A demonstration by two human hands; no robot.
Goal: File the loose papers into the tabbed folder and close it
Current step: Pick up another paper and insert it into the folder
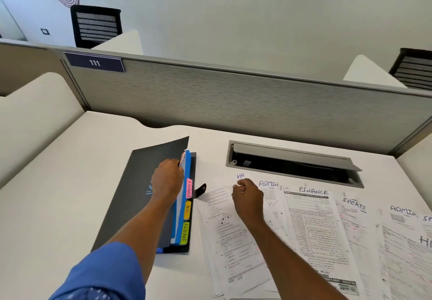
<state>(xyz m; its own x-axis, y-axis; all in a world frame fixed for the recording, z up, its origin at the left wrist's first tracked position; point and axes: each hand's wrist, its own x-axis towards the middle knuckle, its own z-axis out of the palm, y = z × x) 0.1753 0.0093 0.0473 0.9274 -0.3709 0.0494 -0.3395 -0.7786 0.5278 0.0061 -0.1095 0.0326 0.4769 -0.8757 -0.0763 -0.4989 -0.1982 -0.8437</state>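
A blue sleeve (102, 274) covers the person's left arm at the bottom edge. The left hand (167, 180) curls its fingers (178, 167) over the free edge of the black cover of the tabbed folder (131, 194), holding that cover raised a little off the blue dividers beneath. Just below these fingers, along the folder's right edge, run a pink FINANCE tab (189, 188), an orange HR tab (187, 209) and a yellow-green SPORTS tab (184, 233). A black strap (201, 190) sticks out beside the pink one. The right hand (247, 197) pinches the top edge of the HR sheet (222, 229) between thumb and curled fingers (238, 186); the sheet lies on the white table (58, 183) just right of the folder. To the right of these fingers the other loose papers (311, 218) overlap in a row, headed ADMIN, FINANCE, SPORTS and ADMIN. Beyond the fingers an open cable tray (292, 164) is set into the table.
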